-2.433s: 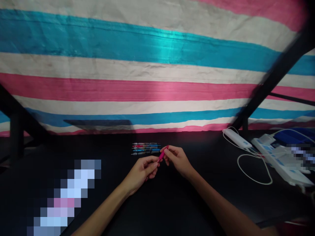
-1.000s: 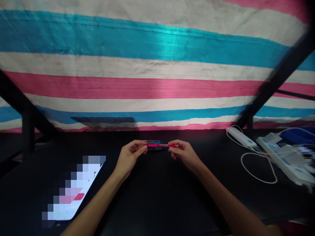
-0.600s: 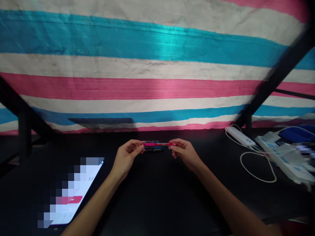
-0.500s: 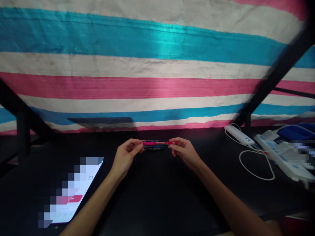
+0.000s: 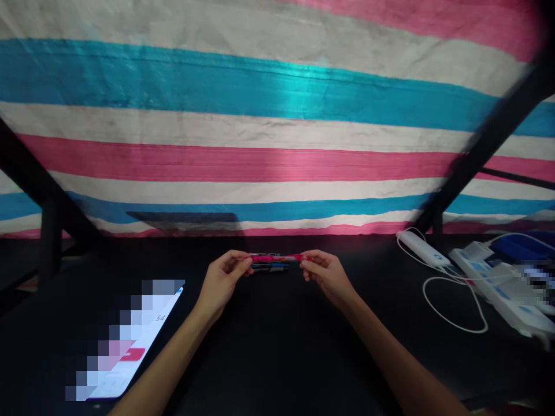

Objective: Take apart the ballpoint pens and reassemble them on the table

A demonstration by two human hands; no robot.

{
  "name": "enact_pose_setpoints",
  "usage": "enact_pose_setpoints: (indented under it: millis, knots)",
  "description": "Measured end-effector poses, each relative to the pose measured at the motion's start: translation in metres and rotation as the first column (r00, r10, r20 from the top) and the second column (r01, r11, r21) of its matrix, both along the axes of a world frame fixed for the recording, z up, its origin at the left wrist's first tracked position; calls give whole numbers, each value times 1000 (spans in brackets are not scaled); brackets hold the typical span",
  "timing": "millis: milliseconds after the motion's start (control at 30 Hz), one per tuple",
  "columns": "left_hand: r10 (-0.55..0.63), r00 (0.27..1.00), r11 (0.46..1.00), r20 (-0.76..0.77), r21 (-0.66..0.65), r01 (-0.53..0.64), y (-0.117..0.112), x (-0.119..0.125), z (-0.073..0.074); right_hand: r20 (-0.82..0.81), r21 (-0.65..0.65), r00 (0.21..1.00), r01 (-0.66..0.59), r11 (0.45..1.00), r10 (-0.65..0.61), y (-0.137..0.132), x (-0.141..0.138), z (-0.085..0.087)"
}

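Observation:
A pink and red pen (image 5: 264, 259) lies level across the gap between my hands, above the dark tabletop. The fingers and thumb of my left hand (image 5: 224, 280) pinch its pink end. At the other end, my right hand (image 5: 328, 277) grips the red part with its fingertips. A pale stretch shows between the pink and red sections; whether they are joined I cannot tell. Just under the pen is a dark pen with a bluish part (image 5: 271, 268) on the table, its left end hidden by my left fingers. More pens behind the pink one are mostly covered.
On the left lies a lit phone or tablet (image 5: 150, 335), partly blurred out. To the right are a white power strip (image 5: 498, 297), a white device (image 5: 420, 247) with looped cables, and a blue item (image 5: 522, 247). Dark frame bars and a striped sheet (image 5: 260, 162) stand behind.
The pale stretch between the pen's pink and red sections looks shorter. Both hands keep hold of it. The view has tilted up slightly, and the screen number went from 53 to 54.

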State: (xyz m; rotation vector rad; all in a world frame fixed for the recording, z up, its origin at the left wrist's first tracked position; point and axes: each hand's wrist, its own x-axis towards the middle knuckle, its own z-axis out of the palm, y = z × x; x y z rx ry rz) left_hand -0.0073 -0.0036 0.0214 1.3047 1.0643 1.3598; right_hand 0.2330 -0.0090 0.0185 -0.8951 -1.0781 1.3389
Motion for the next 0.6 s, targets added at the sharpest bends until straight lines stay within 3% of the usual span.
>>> enact_pose_setpoints:
  millis: [333, 600]
  knots:
    - [-42, 999, 999, -21, -9, 42, -1, 2, -3, 1, -29, 1000, -27, 999, 28, 2, 0, -5]
    - [-33, 991, 998, -129, 39, 38, -1, 1, -4, 67, -54, 993, -92, 994, 95, 0, 4, -5]
